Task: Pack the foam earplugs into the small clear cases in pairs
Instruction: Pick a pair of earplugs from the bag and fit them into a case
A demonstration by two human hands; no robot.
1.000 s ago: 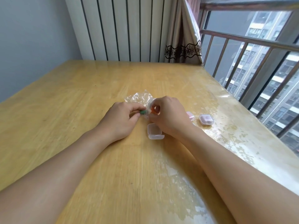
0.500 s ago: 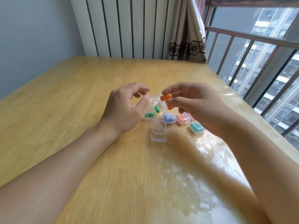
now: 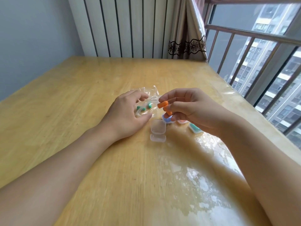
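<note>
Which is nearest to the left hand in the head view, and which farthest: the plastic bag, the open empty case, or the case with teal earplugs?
1. plastic bag: under the fingers of the left hand.
2. open empty case: just to its right.
3. case with teal earplugs: farther right, below the right wrist.

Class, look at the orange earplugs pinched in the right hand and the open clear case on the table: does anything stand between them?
Nothing visible does. The right hand holds two orange earplugs above and just beyond the open clear case, whose lid is swung back. The left hand rests on the plastic bag, off to the side.
</note>
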